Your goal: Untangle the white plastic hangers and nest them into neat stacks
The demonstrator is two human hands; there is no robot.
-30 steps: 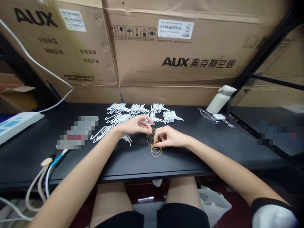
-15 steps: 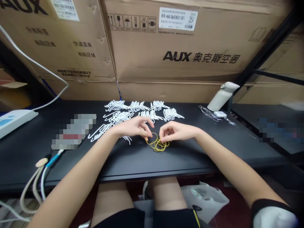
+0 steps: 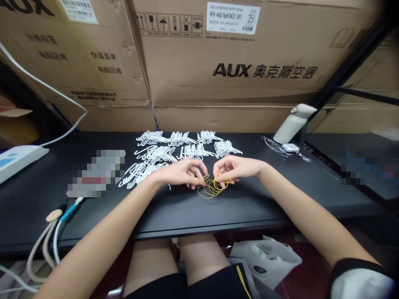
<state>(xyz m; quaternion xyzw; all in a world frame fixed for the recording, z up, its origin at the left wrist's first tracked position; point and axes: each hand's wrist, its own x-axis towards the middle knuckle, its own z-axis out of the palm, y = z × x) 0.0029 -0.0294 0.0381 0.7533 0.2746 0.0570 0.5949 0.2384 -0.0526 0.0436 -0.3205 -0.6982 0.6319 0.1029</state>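
The yellow bands (image 3: 212,192), thin, smooth and curled into overlapping loops, are bunched low over the matte black table (image 3: 218,216), near its front edge; whether they touch its surface is hard to tell. On their left side, the left hand (image 3: 191,173) is mostly closed, fingers curved and thumb brought in, its fingertips pinching a strand. On their right side, the right hand (image 3: 230,169) is curled more tightly, thumb against forefinger, with loops held at the fingertips and hanging beneath. The two hands are close together but apart. Behind the bands and to their left lie bundles of slim white hooks (image 3: 157,153), glossy rods with bent ends, in rough rows. Well to the right of the bands and farther back, a cream bottle (image 3: 289,126) with a smooth rounded body stands near clear-looking glasses (image 3: 274,146). Farther behind the bands rise creased, dull brown cardboard boxes (image 3: 187,87).
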